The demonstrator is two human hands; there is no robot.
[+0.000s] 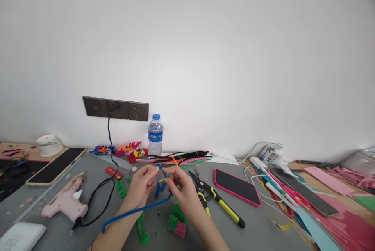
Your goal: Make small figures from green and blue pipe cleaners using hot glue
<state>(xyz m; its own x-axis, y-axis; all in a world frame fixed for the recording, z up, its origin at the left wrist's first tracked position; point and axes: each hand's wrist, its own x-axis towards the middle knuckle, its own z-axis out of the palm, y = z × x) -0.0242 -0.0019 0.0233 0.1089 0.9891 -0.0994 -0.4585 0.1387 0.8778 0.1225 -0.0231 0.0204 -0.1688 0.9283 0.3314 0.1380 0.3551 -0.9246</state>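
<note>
Two hands meet over the middle of the grey table (263,227), largest thing in view, with a white wall behind it.

Pink glue gun (66,202) lies at left, black cord running up to the wall sockets (115,108). Phone with a pink case (236,186) lies face up at right, well apart from the hands. Yellow-handled pliers (218,202) lie just right of the right hand. Water bottle (155,134) stands upright against the wall, blue label, writing too small to read. A bundle of spare pipe cleaners (181,156) lies near the bottle. Green pipe cleaner bits (175,219) lie under and beside the wrists.

Blue pipe cleaner (137,210): both hands have it. Left hand (142,184) has fingers closed in a pinch on the looped upper end. Right hand (181,186) is pinched too, thumb and forefinger on the same loop, and seems also to hold a short orange piece (173,159) sticking up. The long tail trails down-left onto the table.

Handling, my read: very light, fuzzy so not slippery, wire core bends easily and keeps its shape. Best gripped close to either side of the bend; cut ends may be sharp.

No other readable writing; a barcode shows on a white box (271,153) far right.
</note>
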